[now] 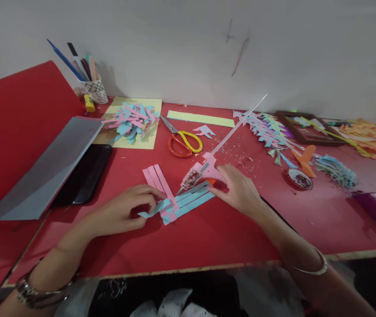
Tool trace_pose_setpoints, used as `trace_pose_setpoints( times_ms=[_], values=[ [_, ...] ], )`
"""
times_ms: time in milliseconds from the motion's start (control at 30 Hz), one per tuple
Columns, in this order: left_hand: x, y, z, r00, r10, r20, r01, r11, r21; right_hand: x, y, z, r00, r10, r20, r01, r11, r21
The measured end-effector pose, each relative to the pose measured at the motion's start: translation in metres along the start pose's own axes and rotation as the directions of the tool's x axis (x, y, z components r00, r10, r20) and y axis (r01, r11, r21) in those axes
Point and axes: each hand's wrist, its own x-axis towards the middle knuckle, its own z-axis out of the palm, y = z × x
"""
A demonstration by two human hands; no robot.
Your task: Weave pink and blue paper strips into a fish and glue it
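Observation:
My left hand [133,207] is closed on the loose end of a blue paper strip [156,209], the fingers curled together at its left tip. Pink paper strips [159,180] cross the blue strips [191,202] in a small woven patch on the table. My right hand [239,189] is closed around the handle of a pink glue gun [204,169], its thumb lying by the right ends of the blue strips. The gun's nozzle points down-left at the crossing, close to the pink strips. A clear glue stick [240,123] juts from its back.
Scissors [184,143] lie behind the gun. Cut paper pieces [135,119] are heaped on a yellow sheet [151,136]. At left are a black phone-like slab [88,176], a grey sheet [55,167] and a pen cup [95,90]. A brown tray [307,130] and paper fringes [263,127] lie right.

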Motion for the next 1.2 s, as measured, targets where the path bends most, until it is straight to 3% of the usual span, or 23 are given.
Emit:
trace_pose_setpoints(
  times_ms=[333,733,1200],
  values=[
    [0.001,0.000,0.002,1.000,-0.018,-0.001,0.018,1.000,0.006,0.001,-0.002,0.000,0.992,-0.069,0.102,0.066,0.997,0.028],
    [0.000,0.000,0.002,0.999,-0.007,-0.033,0.007,1.000,0.008,0.001,-0.002,0.000,0.986,-0.110,0.121,0.119,0.991,-0.063],
    [0.000,0.000,0.002,1.000,-0.010,-0.021,0.010,1.000,0.005,0.003,-0.002,-0.009,0.985,-0.072,0.155,0.083,0.994,-0.067]
  ],
)
